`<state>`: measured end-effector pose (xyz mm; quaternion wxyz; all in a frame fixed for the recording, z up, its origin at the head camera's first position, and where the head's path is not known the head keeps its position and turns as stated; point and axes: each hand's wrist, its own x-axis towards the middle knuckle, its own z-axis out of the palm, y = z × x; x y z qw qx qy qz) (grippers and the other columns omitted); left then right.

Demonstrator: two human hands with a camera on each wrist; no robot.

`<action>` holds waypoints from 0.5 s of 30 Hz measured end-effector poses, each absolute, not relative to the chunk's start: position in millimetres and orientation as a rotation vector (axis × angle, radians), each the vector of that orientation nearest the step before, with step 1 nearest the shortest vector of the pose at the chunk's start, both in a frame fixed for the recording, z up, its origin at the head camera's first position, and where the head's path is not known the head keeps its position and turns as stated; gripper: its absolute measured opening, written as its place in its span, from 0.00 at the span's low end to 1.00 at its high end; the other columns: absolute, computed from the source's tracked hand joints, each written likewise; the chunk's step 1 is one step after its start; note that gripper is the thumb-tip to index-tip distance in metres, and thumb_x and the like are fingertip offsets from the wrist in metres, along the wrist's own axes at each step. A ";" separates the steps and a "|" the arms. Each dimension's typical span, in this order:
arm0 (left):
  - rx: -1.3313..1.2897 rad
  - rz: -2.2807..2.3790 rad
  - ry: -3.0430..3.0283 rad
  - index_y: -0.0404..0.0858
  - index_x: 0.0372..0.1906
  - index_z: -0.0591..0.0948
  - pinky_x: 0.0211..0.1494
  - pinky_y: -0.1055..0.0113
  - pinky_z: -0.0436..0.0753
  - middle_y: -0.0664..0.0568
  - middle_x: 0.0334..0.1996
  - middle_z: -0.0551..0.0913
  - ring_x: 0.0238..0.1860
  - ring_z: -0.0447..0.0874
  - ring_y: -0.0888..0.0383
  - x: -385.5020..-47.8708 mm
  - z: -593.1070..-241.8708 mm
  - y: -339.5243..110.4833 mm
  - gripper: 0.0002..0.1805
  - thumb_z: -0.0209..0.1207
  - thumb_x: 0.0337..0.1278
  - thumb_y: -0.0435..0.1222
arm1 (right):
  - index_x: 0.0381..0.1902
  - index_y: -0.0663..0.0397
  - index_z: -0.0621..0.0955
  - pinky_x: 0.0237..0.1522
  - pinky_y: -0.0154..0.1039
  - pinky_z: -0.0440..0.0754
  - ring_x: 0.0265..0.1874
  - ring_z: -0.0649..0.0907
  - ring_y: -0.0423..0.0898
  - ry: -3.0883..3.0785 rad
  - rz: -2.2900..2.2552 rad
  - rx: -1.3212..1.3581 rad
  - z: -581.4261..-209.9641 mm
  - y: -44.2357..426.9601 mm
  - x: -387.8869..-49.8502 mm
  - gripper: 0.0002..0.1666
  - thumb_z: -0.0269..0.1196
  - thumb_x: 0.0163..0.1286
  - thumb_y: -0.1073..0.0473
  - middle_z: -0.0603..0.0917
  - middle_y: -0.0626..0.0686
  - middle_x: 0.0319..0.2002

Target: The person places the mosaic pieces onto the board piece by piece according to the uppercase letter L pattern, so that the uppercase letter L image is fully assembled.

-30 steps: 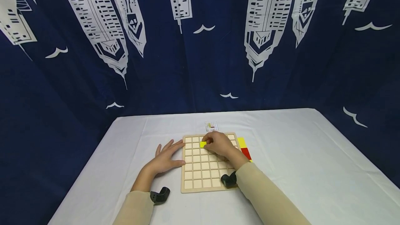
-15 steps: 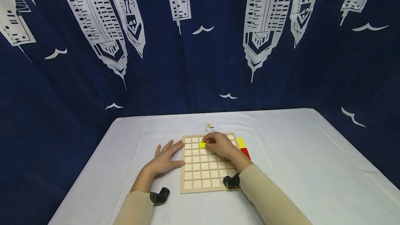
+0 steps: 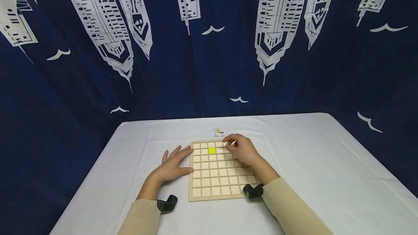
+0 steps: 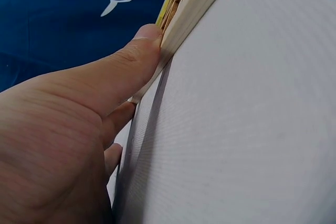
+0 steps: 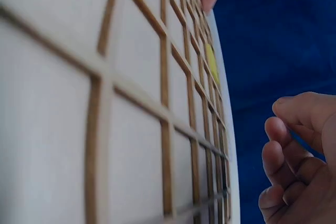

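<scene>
A wooden grid board (image 3: 205,198) lies on the white table. One yellow square tile (image 3: 212,151) sits in a cell of its second row from the back. My left hand (image 3: 171,168) is spread along the board's left edge, its thumb and fingertips touching the rim; in the left wrist view the thumb (image 4: 126,59) presses against the wooden frame (image 4: 194,14). Over the board's back right part hovers my right hand (image 3: 243,149), fingers loosely bent. Seen from the right wrist, that hand (image 5: 302,161) holds nothing, and the yellow tile (image 5: 211,62) lies apart from it.
A small printed grid card (image 3: 220,131) with coloured cells lies just behind the board. A dark blue curtain (image 3: 202,82) with white building prints hangs beyond the table's back edge. White cloth (image 3: 326,173) covers the table.
My right hand has let go of the yellow tile and moved right, leaving it in its cell. The yellow and red pieces beside the board are now hidden behind that arm. My left hand stays put.
</scene>
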<state>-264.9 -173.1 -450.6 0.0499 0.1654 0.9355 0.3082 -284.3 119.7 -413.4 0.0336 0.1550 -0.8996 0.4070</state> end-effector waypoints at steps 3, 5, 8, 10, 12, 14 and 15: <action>0.506 0.930 2.854 0.48 0.73 0.69 0.77 0.32 0.29 0.52 0.78 0.61 0.82 0.44 0.41 -264.7 -449.6 -173.2 0.41 0.70 0.54 0.47 | 0.51 0.54 0.84 0.34 0.36 0.75 0.31 0.75 0.43 -2.756 1.215 0.425 -410.8 130.5 -285.2 0.13 0.64 0.69 0.63 0.84 0.52 0.41; 0.507 0.921 2.855 0.48 0.73 0.69 0.77 0.32 0.29 0.52 0.78 0.61 0.82 0.44 0.41 -264.7 -449.5 -173.3 0.41 0.70 0.54 0.48 | 0.50 0.54 0.84 0.34 0.36 0.74 0.32 0.74 0.44 -2.753 1.193 0.383 -410.0 138.6 -286.6 0.13 0.64 0.69 0.62 0.84 0.53 0.42; 0.507 0.913 2.860 0.48 0.73 0.69 0.77 0.32 0.29 0.53 0.78 0.61 0.82 0.44 0.41 -264.6 -449.3 -173.3 0.41 0.70 0.54 0.48 | 0.51 0.54 0.84 0.34 0.36 0.73 0.33 0.75 0.46 -2.757 1.177 0.316 -410.0 151.5 -290.1 0.13 0.64 0.70 0.62 0.84 0.55 0.44; 0.504 0.914 2.859 0.48 0.74 0.69 0.77 0.32 0.29 0.53 0.78 0.61 0.82 0.44 0.42 -264.5 -449.2 -173.1 0.41 0.70 0.54 0.48 | 0.52 0.54 0.84 0.35 0.36 0.74 0.35 0.75 0.47 -2.770 1.159 0.266 -410.8 160.0 -293.1 0.13 0.63 0.70 0.61 0.84 0.56 0.45; 0.501 0.917 2.859 0.48 0.74 0.69 0.77 0.32 0.29 0.53 0.78 0.61 0.82 0.44 0.42 -264.6 -449.3 -172.7 0.41 0.70 0.54 0.48 | 0.53 0.54 0.84 0.37 0.37 0.74 0.38 0.76 0.48 -2.792 1.150 0.209 -412.6 168.1 -296.2 0.14 0.63 0.70 0.60 0.83 0.57 0.47; 0.497 0.917 2.857 0.49 0.73 0.69 0.77 0.32 0.29 0.53 0.78 0.61 0.82 0.44 0.42 -264.7 -449.4 -172.4 0.41 0.70 0.54 0.48 | 0.53 0.53 0.84 0.40 0.38 0.76 0.41 0.78 0.50 -2.812 1.140 0.158 -415.2 175.5 -298.9 0.14 0.62 0.71 0.59 0.83 0.58 0.49; 0.493 0.917 2.856 0.49 0.73 0.69 0.77 0.32 0.29 0.53 0.78 0.61 0.82 0.44 0.42 -264.7 -449.5 -172.3 0.41 0.70 0.54 0.48 | 0.53 0.53 0.83 0.42 0.38 0.77 0.42 0.78 0.51 -2.819 1.139 0.135 -416.7 179.0 -300.2 0.14 0.62 0.71 0.59 0.83 0.58 0.50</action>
